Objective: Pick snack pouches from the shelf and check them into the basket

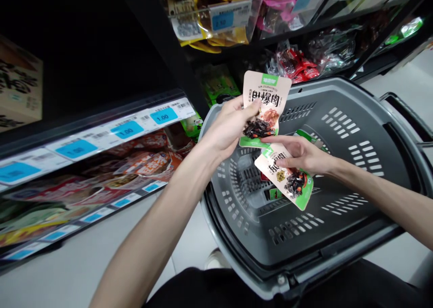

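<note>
My left hand [233, 123] pinches a snack packet [265, 96], pale pink with a green lower edge and a picture of dark meat pieces. A second packet of the same design [287, 177] is gripped by my right hand [302, 154], tilted with its green end toward the lower right. Both packets are over a grey shopping basket [341, 163] with slotted walls, and they lie close together, nearly touching. Down inside the basket a few small packages [274, 193] show in part, with green and red colours; my hands and the packets hide some of the rest.
To the left stands a dark shelf with price labels [125, 130] and bagged snacks [149, 159] below. A cardboard box [20, 82] sits deeper in. Yellow bags [209, 10] and red packets [297, 64] fill shelves ahead. A black basket handle [406, 114] lies at the right.
</note>
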Demonstrator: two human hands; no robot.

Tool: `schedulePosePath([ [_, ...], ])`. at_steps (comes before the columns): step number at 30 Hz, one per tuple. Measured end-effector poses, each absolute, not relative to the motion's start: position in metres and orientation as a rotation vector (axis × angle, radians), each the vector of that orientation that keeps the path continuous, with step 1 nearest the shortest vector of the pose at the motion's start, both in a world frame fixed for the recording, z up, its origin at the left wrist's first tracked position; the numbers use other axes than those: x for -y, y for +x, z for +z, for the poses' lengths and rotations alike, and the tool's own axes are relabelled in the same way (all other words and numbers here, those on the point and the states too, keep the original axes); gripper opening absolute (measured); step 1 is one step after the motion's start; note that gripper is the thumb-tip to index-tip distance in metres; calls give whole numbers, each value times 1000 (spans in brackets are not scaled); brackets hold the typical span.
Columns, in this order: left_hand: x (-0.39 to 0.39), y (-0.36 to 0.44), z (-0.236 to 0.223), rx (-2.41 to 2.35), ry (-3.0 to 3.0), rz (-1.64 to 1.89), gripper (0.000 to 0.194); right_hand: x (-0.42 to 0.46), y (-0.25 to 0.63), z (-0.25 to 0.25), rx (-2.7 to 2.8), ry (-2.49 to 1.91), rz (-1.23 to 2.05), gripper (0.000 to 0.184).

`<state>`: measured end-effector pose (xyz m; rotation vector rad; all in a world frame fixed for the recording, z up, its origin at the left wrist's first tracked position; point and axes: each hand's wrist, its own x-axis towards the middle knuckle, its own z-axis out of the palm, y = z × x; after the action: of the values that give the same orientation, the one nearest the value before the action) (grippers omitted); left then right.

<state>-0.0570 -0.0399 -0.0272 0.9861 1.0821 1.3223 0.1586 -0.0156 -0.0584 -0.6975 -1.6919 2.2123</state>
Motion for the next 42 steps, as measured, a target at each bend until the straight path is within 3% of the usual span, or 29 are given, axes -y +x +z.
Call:
schedulePosePath([
  [7,37,-59,-30,-1088,968,1394,23,12,158,-57,1752,-837,1990,41],
  [12,33,-62,-33,-1102,980,1423,25,4,160,-45,1571,-1075,1845,71],
  [17,32,-65,-35,-1096,1012,1404,26,-1,159,-38,1454,-1127,1720,40],
  [19,33,-65,-34,-1107,1018,1368,29,-2,159,-39,1399,-1061,1649,36],
  [42,36,-62,-32,-1067,878,1343,17,-12,162,-45,1274,-1062,1424,48],
])
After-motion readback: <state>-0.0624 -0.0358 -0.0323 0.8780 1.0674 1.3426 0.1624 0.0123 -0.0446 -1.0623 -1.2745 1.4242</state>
